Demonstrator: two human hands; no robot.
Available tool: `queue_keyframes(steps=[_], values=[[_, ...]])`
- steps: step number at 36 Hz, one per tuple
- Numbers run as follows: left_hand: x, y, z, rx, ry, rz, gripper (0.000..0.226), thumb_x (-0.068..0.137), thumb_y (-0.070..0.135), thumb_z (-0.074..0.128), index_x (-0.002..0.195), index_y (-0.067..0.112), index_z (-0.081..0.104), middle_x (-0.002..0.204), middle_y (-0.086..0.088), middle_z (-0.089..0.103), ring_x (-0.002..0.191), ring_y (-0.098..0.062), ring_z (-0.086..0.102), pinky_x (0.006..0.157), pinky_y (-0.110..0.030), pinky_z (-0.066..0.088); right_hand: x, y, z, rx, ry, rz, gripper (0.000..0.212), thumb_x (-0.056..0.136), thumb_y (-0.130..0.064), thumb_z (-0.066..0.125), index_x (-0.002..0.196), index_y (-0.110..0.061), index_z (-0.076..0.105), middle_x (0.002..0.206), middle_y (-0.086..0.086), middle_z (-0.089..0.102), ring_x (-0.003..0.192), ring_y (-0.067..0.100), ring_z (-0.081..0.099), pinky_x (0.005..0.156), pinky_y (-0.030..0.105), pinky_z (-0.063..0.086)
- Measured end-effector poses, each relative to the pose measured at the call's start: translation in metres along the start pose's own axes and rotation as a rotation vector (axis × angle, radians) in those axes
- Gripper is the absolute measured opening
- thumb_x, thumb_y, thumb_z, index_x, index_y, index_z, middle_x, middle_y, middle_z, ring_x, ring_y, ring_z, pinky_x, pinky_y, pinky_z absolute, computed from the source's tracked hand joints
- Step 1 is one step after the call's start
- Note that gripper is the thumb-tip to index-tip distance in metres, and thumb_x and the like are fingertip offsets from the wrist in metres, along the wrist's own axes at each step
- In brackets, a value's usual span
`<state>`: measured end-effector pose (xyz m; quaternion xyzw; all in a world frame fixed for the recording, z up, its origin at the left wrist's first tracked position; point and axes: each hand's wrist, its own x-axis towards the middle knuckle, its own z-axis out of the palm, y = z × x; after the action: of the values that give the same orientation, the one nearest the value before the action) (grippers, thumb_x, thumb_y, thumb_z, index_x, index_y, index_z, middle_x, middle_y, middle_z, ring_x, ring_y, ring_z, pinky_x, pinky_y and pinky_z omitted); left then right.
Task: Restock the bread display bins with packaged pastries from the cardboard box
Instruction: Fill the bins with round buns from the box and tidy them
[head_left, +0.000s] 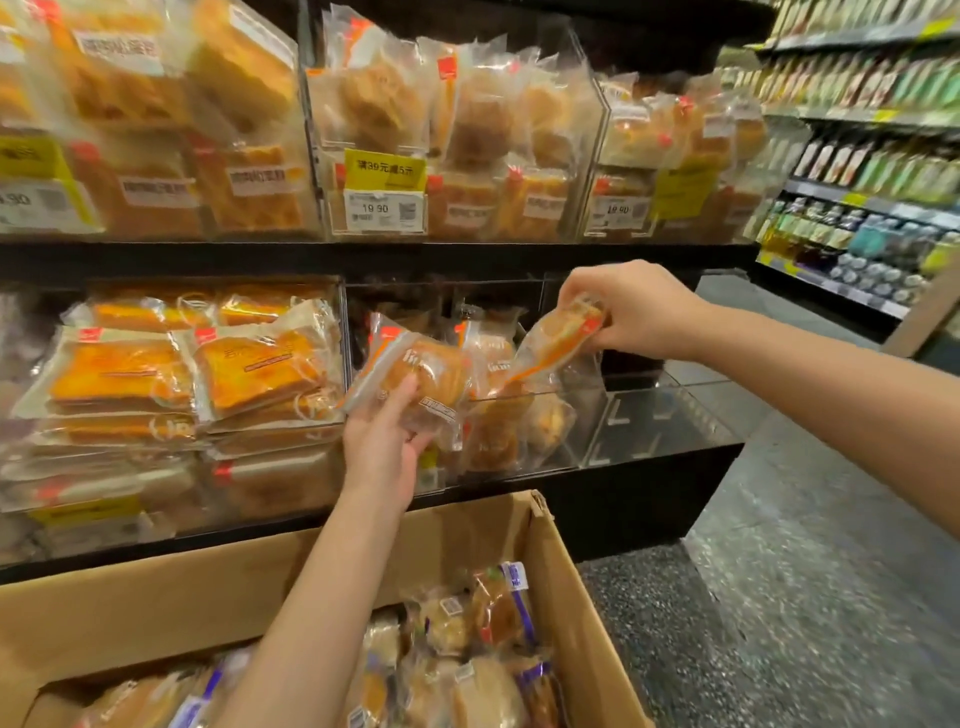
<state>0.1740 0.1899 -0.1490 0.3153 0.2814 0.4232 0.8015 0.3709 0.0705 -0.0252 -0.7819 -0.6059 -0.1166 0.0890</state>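
Cardboard box (545, 525) nearest, still loaded. Just above it the left hand (382, 447) grips a packaged pastry (415, 374); farther, right hand (631, 312) pinches another pastry (558, 332), long axis slanting down-left toward the bin (524, 400).

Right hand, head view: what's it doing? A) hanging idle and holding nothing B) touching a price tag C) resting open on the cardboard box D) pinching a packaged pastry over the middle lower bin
D: the right hand pinches the end of a packaged pastry that slants down toward the clear lower bin, while the left hand holds another pack.
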Motion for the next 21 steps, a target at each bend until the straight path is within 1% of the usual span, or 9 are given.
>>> queue_keyframes(steps=[1,3,4,6,8,11,15,17,21], values=[[0.003,-0.001,0.000,0.000,0.014,0.014,0.046,0.087,0.008,0.064,0.131,0.010,0.051,0.122,-0.011,0.064,0.109,-0.023,0.064,0.098,-0.048,0.048,0.004,0.003,0.000,-0.013,-0.026,-0.022,0.036,0.078,-0.024,0.076,0.111,-0.021,0.062,0.102,-0.002,0.066,0.097,0.022,0.060,0.076,0.030,0.043],[0.010,-0.002,0.001,0.017,0.034,0.040,0.047,0.086,0.008,0.065,0.131,0.009,0.051,0.123,-0.011,0.064,0.109,-0.023,0.064,0.101,-0.048,0.047,0.016,0.009,0.000,-0.068,-0.127,-0.051,0.038,0.079,-0.020,0.073,0.115,-0.020,0.059,0.107,-0.001,0.064,0.100,0.021,0.058,0.079,0.030,0.043],[0.012,-0.003,0.002,0.021,0.041,0.051,0.047,0.087,0.008,0.065,0.131,0.009,0.050,0.123,-0.011,0.063,0.108,-0.022,0.064,0.101,-0.047,0.047,0.023,0.011,0.001,-0.098,-0.195,-0.053,0.042,0.078,-0.022,0.074,0.116,-0.020,0.057,0.108,-0.001,0.061,0.100,0.019,0.056,0.080,0.030,0.043],[0.014,-0.004,0.003,0.024,0.052,0.073,0.048,0.087,0.009,0.066,0.132,0.009,0.050,0.123,-0.009,0.064,0.108,-0.020,0.064,0.101,-0.045,0.047,0.034,0.013,0.003,-0.138,-0.327,-0.018,0.049,0.075,-0.032,0.078,0.116,-0.022,0.053,0.108,-0.004,0.056,0.099,0.016,0.051,0.081,0.029,0.044],[0.016,-0.005,0.003,0.036,0.073,0.098,0.050,0.086,0.010,0.066,0.133,0.010,0.050,0.124,-0.007,0.064,0.112,-0.019,0.062,0.102,-0.045,0.046,0.044,0.016,0.008,-0.164,-0.399,0.011,0.046,0.077,-0.037,0.076,0.114,-0.024,0.052,0.106,-0.005,0.054,0.099,0.015,0.051,0.082,0.031,0.046],[0.019,-0.006,0.005,0.061,0.103,0.131,0.051,0.085,0.011,0.068,0.132,0.012,0.050,0.123,-0.003,0.065,0.116,-0.019,0.060,0.105,-0.047,0.042,0.056,0.025,0.022,-0.210,-0.413,0.023,0.037,0.085,-0.025,0.069,0.117,-0.022,0.052,0.108,-0.001,0.057,0.100,0.019,0.055,0.084,0.034,0.050],[0.022,-0.007,0.008,0.059,0.121,0.145,0.051,0.085,0.013,0.068,0.133,0.014,0.050,0.123,0.000,0.064,0.116,-0.018,0.059,0.105,-0.045,0.042,0.066,0.035,0.044,-0.246,-0.424,0.012,0.047,0.088,-0.010,0.062,0.132,-0.023,0.050,0.128,0.002,0.054,0.115,0.022,0.053,0.092,0.033,0.047],[0.023,-0.007,0.008,0.051,0.117,0.142,0.051,0.085,0.013,0.068,0.133,0.015,0.049,0.123,0.000,0.063,0.116,-0.017,0.059,0.104,-0.044,0.041,0.071,0.042,0.058,-0.261,-0.422,-0.004,0.050,0.089,-0.004,0.057,0.135,-0.022,0.049,0.136,0.001,0.050,0.120,0.023,0.051,0.097,0.034,0.046],[0.025,-0.008,0.006,0.061,0.093,0.137,0.050,0.085,0.013,0.068,0.132,0.016,0.051,0.120,0.002,0.065,0.115,-0.015,0.060,0.104,-0.043,0.042,0.078,0.050,0.088,-0.249,-0.387,-0.011,0.052,0.089,-0.003,0.056,0.136,-0.022,0.049,0.141,0.004,0.047,0.122,0.027,0.051,0.102,0.040,0.044]])
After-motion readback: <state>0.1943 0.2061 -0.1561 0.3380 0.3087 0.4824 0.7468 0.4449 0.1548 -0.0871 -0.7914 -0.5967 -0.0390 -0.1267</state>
